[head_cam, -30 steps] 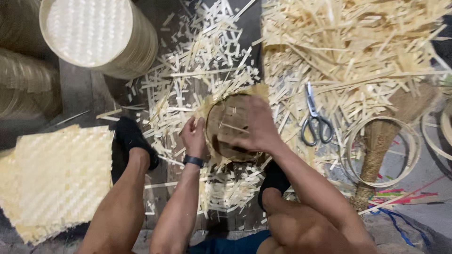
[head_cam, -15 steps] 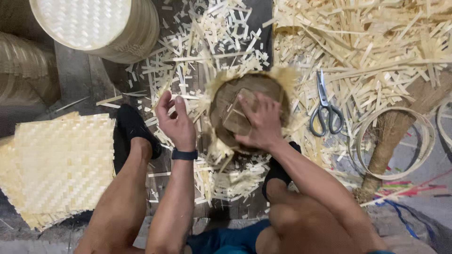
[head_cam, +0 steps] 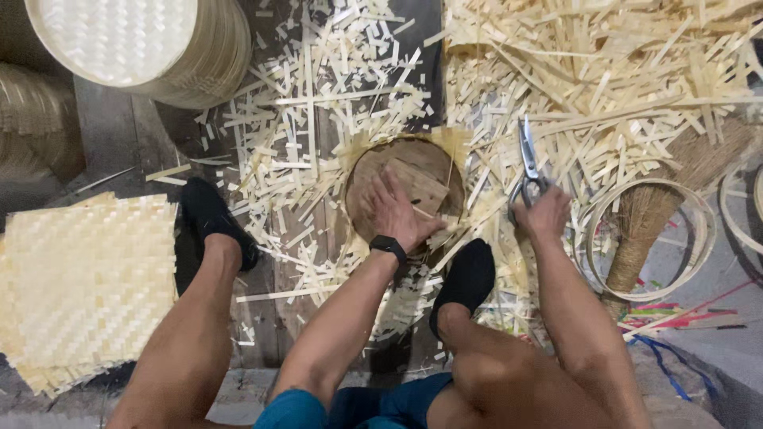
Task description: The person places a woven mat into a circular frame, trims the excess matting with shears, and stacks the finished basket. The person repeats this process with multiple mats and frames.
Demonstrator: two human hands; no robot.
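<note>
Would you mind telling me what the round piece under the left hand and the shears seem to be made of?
The round piece under the left hand looks like woven bamboo strips, matt tan, with a visible plaited pattern. The shears, gripped by the right hand, look like bare grey metal, judging by the dull sheen on the blades.

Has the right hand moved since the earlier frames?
Yes. The right hand has left the round wooden block, where it pressed before, and gone rightward to the scissors lying among the bamboo strips. The left hand now rests on the block.
</note>
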